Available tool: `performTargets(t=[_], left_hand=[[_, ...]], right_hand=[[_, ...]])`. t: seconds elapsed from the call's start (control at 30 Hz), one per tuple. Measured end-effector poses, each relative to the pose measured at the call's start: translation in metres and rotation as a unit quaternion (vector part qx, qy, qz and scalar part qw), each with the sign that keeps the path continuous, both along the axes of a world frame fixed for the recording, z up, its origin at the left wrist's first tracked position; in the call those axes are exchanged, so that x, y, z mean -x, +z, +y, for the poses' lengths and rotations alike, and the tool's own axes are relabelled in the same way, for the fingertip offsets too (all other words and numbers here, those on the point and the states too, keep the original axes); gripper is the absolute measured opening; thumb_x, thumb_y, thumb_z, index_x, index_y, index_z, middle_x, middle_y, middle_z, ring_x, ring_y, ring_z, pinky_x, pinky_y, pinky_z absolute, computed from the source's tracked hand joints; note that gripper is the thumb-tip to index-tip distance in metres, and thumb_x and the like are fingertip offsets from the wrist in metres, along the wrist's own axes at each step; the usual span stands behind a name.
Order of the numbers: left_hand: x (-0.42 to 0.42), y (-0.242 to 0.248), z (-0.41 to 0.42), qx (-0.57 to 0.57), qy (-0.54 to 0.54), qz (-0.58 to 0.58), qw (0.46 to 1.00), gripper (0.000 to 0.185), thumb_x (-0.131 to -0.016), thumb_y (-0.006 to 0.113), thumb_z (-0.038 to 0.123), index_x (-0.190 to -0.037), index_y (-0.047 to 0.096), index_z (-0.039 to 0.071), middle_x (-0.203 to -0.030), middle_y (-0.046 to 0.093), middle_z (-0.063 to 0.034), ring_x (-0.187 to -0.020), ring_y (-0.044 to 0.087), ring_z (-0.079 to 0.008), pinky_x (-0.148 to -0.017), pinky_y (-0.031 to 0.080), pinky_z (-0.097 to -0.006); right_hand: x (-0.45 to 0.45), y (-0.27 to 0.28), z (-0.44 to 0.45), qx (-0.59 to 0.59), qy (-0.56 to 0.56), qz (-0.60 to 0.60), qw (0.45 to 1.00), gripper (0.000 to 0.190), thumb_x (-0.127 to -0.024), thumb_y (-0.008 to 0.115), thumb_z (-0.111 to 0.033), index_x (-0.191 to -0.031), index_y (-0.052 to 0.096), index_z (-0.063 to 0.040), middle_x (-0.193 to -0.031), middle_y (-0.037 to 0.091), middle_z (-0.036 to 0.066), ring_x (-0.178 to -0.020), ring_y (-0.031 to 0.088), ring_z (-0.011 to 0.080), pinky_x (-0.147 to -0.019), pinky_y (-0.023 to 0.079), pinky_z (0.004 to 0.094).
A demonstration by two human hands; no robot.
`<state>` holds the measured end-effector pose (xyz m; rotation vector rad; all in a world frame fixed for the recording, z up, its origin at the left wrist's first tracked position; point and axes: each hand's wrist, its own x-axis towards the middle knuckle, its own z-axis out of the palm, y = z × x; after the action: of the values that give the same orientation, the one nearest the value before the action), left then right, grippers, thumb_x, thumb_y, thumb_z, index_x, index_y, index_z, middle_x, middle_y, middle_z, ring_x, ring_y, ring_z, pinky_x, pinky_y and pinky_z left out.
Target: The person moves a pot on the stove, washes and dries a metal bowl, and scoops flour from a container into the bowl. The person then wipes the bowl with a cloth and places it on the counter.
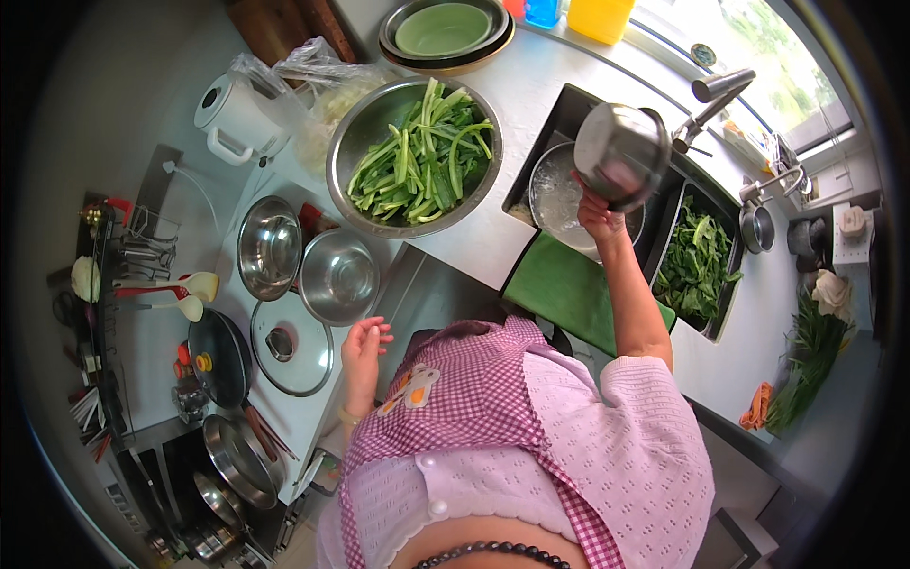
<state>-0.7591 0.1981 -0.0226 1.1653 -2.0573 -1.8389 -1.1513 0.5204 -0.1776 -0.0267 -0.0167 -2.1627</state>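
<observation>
My right hand (599, 215) grips a stainless steel bowl (615, 153), tilted over the dark sink (551, 128). Below it in the sink sits a round pan (561, 213) with cloudy, bubbly water. My left hand (364, 352) holds nothing; its fingers are loosely apart beside an empty steel bowl (341, 274). Another steel bowl (270, 245) and a glass lid (306, 359) lie close by. On the counter ahead, a large steel basin (490, 121) holds cut green leafy stalks (419, 156). More leafy greens (693, 267) fill the narrow bin at the sink's right.
A green mat (558, 284) hangs over the sink's front edge. The faucet (718, 99) reaches in from the window side. At left stand a white electric kettle (238, 124), a plastic bag (348, 99) and a dark wok (220, 355). Stacked bowls (444, 32) stand behind the basin.
</observation>
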Motion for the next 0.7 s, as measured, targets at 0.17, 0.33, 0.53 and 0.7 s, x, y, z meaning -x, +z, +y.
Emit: performTargets(t=[0.17, 0.33, 0.53, 0.7], left_hand=[[-0.002, -0.003, 0.001, -0.009, 0.005, 0.000, 1.000, 0.023, -0.098, 0.049, 0.017, -0.112, 0.060, 0.003, -0.100, 0.067, -0.0058, -0.084, 0.064, -0.0116, -0.070, 0.046, -0.0240], [0.000, -0.004, 0.002, -0.010, -0.010, 0.003, 1.000, 0.022, -0.098, 0.050, 0.017, -0.111, 0.061, 0.003, -0.099, 0.067, -0.0049, -0.083, 0.064, -0.0111, -0.069, 0.046, -0.0235], [0.009, -0.004, 0.011, -0.012, -0.036, 0.005, 0.999, 0.022, -0.098, 0.050, 0.017, -0.111, 0.061, 0.003, -0.099, 0.067, -0.0048, -0.083, 0.064, -0.0110, -0.069, 0.045, -0.0233], [0.022, -0.007, 0.029, -0.012, -0.064, -0.003, 0.998, 0.023, -0.098, 0.050, 0.018, -0.113, 0.061, 0.004, -0.099, 0.068, -0.0048, -0.083, 0.064, -0.0106, -0.070, 0.046, -0.0232]], right_hand=[[0.005, 0.019, 0.020, -0.421, -0.137, -0.012, 0.896, 0.017, -0.088, 0.060, -0.019, -0.077, 0.051, -0.009, -0.056, 0.044, -0.001, -0.040, 0.037, 0.0079, -0.036, 0.031, 0.0225], [-0.004, 0.045, 0.039, -0.683, -0.196, 0.189, 0.678, 0.015, -0.085, 0.058, -0.021, -0.080, 0.053, -0.008, -0.055, 0.050, 0.000, -0.042, 0.048, 0.0098, -0.039, 0.040, 0.0270], [-0.007, 0.075, 0.051, -0.792, -0.315, 0.487, 0.191, 0.048, -0.081, 0.058, -0.021, -0.126, 0.055, -0.005, -0.075, 0.065, 0.022, -0.064, 0.064, 0.0365, -0.061, 0.052, 0.0432], [-0.027, 0.119, 0.061, -0.741, -0.395, 0.541, 0.042, 0.062, -0.082, 0.059, -0.010, -0.143, 0.045, -0.012, -0.076, 0.063, 0.011, -0.065, 0.062, 0.0284, -0.059, 0.051, 0.0386]])
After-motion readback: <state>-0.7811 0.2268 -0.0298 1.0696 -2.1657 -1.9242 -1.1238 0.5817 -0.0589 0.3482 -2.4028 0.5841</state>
